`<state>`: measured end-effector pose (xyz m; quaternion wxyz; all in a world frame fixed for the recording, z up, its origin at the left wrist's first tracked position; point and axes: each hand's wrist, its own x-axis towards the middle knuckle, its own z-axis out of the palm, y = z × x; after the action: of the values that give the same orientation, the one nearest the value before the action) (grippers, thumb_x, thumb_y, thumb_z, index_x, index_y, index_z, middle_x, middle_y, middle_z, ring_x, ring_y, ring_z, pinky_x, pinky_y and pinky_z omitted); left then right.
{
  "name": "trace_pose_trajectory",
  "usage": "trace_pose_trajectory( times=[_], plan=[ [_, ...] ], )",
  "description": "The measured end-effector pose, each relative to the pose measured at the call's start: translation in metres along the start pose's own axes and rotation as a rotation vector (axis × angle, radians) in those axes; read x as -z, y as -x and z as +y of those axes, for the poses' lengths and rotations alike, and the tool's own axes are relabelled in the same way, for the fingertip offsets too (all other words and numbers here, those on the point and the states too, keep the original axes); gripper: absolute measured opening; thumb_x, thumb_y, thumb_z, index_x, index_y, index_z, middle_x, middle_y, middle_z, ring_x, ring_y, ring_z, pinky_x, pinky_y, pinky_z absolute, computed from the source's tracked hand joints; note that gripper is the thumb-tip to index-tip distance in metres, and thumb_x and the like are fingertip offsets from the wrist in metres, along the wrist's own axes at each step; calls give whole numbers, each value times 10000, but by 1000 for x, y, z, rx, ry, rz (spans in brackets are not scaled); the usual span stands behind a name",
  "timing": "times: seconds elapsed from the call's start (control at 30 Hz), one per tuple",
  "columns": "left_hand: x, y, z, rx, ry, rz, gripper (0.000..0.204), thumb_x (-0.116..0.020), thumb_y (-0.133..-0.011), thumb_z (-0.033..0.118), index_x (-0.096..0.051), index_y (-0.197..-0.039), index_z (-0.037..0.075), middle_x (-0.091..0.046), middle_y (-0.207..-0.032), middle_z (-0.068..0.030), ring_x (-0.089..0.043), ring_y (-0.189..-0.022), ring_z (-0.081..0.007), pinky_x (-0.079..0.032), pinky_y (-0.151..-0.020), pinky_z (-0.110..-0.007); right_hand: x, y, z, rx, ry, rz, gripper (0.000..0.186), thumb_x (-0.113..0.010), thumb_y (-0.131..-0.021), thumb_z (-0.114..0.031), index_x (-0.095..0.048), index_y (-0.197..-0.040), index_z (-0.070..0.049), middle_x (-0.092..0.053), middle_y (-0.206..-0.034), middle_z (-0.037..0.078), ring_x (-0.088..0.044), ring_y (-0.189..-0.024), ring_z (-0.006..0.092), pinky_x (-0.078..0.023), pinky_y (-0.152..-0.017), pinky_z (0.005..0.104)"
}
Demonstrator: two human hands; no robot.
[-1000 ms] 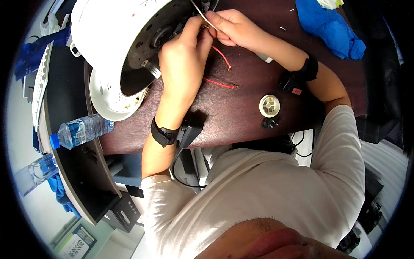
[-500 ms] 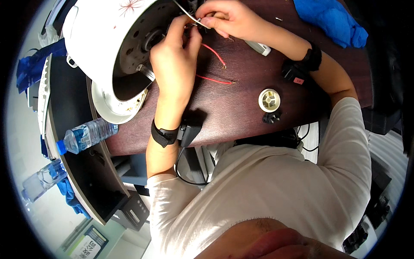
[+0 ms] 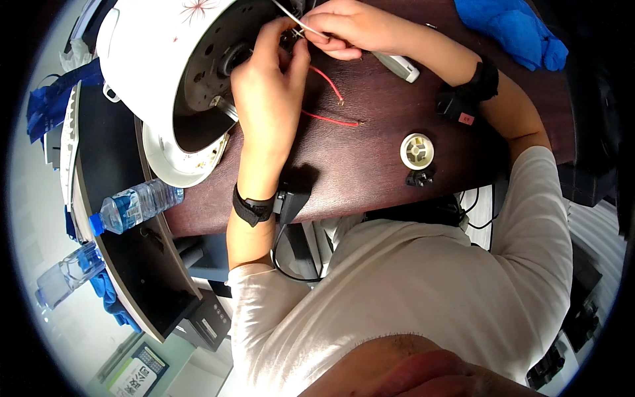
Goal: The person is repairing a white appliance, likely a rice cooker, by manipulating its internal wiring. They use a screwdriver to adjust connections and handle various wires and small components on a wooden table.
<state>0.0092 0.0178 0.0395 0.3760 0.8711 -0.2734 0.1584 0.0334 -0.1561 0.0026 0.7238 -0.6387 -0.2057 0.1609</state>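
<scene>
The dark table (image 3: 357,172) carries nearly everything near me. At its far left the white shell (image 3: 139,56) lies on its side, its hollow mouth toward my hands; I judge it light for its bulk but stiff and smooth, likely slippery on the painted outside, so the rim is the better hold. A white dish (image 3: 161,173) sits partly behind it, with a bottle (image 3: 145,204) just beside. The blue cloth (image 3: 512,30) lies far off to the right.

My left hand (image 3: 268,92) is at the shell's mouth, thumb and forefinger curled nearly together; I can't tell whether the tips grip anything. My right hand (image 3: 344,30) is closed, its thumb and fingers pinching the white lead (image 3: 290,15), which slants across the mouth. It looks thin and bendy, best held near its end.

The white cap (image 3: 417,151) rests near the table's front edge, the black plug (image 3: 420,177) just beside it. Two red wires (image 3: 327,81) trail free; their bared ends look easily frayed, so I'd grip the insulation.
</scene>
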Motion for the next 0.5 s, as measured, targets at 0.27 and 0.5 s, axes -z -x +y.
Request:
trace_pose_trajectory(
  times=[0.27,0.5],
  plan=[
    [1,0,2,15,-8,0,284,-678,-823,94,-593,-1085,27,-575,-576,-68,-505,-508,-63,-415,-496,-222,-3,2,1,-122,-218,-2,359,-419,-947,-247,-387,-623,-97,-319,-491,-40,-308,-389,67,-225,-382,231],
    [1,2,1,6,15,7,271,-677,-828,97,-587,-1075,28,-589,-593,-77,-510,-507,-67,-418,-494,-224,-4,-1,7,-116,-62,48,420,-437,-970,-339,-440,-635,-88,-312,-494,-41,-294,-393,61,-209,-375,234]
  ],
)
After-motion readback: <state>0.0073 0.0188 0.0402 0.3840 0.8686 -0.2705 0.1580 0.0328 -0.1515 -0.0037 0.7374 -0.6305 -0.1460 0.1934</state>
